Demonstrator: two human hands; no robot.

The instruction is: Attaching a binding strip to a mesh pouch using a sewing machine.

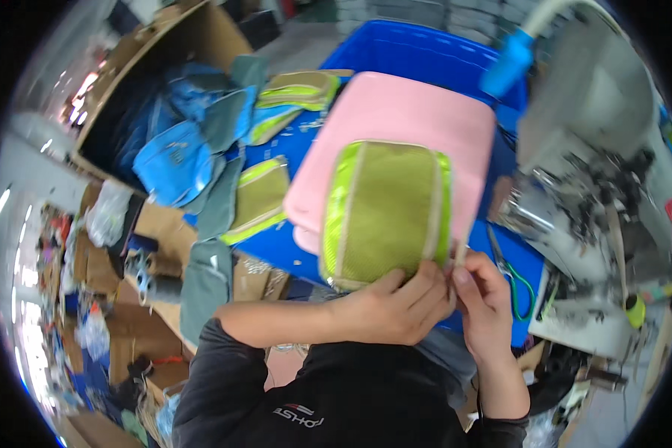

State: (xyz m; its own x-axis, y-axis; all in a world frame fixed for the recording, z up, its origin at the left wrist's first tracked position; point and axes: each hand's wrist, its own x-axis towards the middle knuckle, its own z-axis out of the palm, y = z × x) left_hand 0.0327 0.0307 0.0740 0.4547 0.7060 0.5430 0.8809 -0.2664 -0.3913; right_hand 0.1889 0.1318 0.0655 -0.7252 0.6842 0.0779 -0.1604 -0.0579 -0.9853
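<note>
An olive mesh pouch [388,209] with bright lime sides and beige piping lies over a stack of pink padded sheets [411,104]. My left hand [399,302] reaches across from the left, its fingers curled on the pouch's near edge. At the near right corner, my right hand [485,299] pinches a thin pale strip [461,252] beside the pouch. The fingertips of both hands almost meet there, and what lies between them is partly hidden. Green-handled scissors [519,291] lie just right of my right hand.
A sewing machine [590,97] stands at the right, with a blue-headed lamp [509,63] beside it. A blue bin [373,45] is at the back. Similar olive and lime pouches [261,198] lie to the left, near a cardboard box [216,33] holding blue pieces [173,164].
</note>
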